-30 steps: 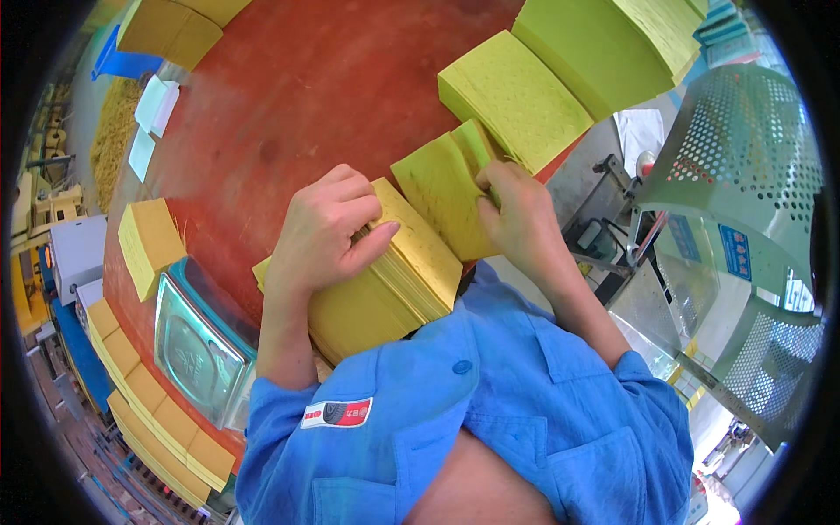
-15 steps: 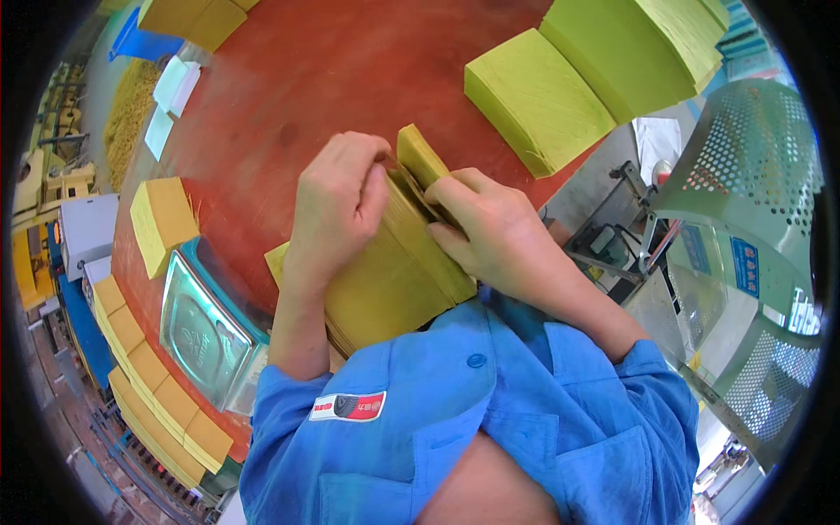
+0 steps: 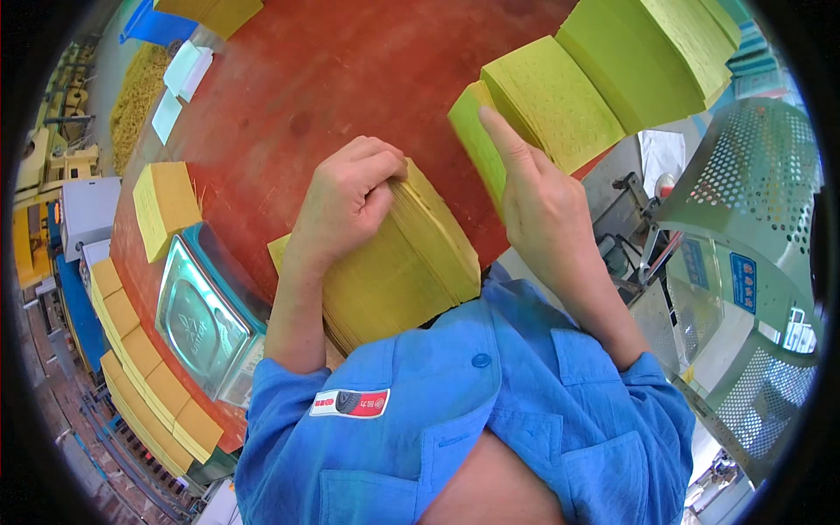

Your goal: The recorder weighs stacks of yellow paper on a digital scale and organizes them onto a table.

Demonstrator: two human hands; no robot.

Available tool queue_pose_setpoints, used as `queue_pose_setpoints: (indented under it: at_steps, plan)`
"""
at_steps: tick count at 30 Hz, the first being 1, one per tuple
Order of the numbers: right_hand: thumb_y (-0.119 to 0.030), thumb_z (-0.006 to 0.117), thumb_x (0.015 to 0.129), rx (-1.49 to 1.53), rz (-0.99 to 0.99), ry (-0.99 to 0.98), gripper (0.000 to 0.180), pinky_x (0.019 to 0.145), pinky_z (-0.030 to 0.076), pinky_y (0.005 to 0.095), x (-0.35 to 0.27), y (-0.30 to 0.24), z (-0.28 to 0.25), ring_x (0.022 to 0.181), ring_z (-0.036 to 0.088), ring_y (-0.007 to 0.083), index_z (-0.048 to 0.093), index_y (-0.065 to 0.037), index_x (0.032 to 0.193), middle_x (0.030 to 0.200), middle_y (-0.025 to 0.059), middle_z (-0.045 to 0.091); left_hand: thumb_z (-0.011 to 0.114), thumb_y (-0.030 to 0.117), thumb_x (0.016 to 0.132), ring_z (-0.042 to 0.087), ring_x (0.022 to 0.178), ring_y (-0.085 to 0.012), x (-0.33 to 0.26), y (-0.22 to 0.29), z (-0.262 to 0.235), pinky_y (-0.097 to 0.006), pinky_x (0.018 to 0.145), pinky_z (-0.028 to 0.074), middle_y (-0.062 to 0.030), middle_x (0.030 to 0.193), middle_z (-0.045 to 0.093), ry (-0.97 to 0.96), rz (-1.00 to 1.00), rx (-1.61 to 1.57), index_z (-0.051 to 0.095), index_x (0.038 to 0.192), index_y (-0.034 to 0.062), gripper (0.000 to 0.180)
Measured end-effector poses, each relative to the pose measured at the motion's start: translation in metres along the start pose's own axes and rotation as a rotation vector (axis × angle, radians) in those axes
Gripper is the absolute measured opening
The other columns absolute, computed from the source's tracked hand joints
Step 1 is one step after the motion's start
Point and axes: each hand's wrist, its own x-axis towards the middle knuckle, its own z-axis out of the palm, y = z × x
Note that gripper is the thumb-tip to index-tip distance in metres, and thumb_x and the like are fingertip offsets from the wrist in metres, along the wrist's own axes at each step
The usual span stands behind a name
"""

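Note:
A thick stack of yellow paper sheets stands against my blue shirt at the near edge of the red table. My left hand is closed, its curled fingers on the stack's far upper corner. Farther right, my right hand grips a thinner bundle of yellow paper, one finger stretched along its top edge; the thumb is hidden. The bundle stands upright against the near side of a row of yellow-green paper stacks.
A scale with a steel top sits to the left, beside a small yellow paper block. Paper blocks line the left edge. A perforated green machine guard rises at the right. The red table extends ahead.
My right hand has carried the thinner bundle from the near stack to the row at the right. My left hand stays at the near stack. The view has shifted slightly.

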Motion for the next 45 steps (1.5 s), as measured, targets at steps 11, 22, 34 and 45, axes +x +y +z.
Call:
queue_pose_setpoints:
  at_steps: [11,22,34,45]
  plan:
    - [-0.003,0.058,0.087,0.346,-0.002,-0.243,0.058,0.084,0.053,0.0419,-0.01,-0.016,0.043,0.104,0.064,0.0385,0.041,-0.001,0.142,0.118,0.0269,0.062,0.05,-0.009,0.08,0.065,0.104,-0.0262,-0.014,0.004,-0.02,-0.034,0.092,0.05,-0.0129,0.11,0.067,0.216,-0.074,-0.032,0.064,0.108,0.0011,0.032]
    - [-0.006,0.063,0.09,0.567,0.161,-0.28,0.067,0.086,0.053,0.0361,-0.015,-0.013,0.038,0.104,0.066,0.0305,0.034,-0.009,0.15,0.124,0.0257,0.062,0.046,0.009,0.096,0.03,0.145,-0.0267,-0.207,-0.009,-0.023,-0.037,0.118,0.021,-0.0194,0.155,0.032,0.884,-0.936,-0.172,0.03,0.149,-0.0037,0.058]
    - [-0.007,0.061,0.092,0.607,0.041,-0.36,0.06,0.089,0.052,0.0379,-0.013,-0.003,0.037,0.104,0.066,0.031,0.037,-0.006,0.147,0.123,0.026,0.061,0.045,0.021,0.097,0.046,0.13,-0.0399,-0.216,-0.011,0.035,-0.042,0.111,0.034,-0.0292,0.141,0.047,0.845,-1.234,-0.054,0.038,0.143,-0.0068,0.054]
    - [-0.007,0.06,0.092,0.597,-0.025,-0.362,0.06,0.091,0.051,0.0374,-0.009,0.005,0.037,0.107,0.065,0.0298,0.036,-0.005,0.147,0.123,0.0262,0.061,0.049,0.024,0.098,0.06,0.086,-0.0142,-0.233,-0.034,0.024,-0.031,0.07,0.046,-0.0071,0.099,0.066,0.86,-1.305,-0.333,0.062,0.115,-0.0001,0.032]
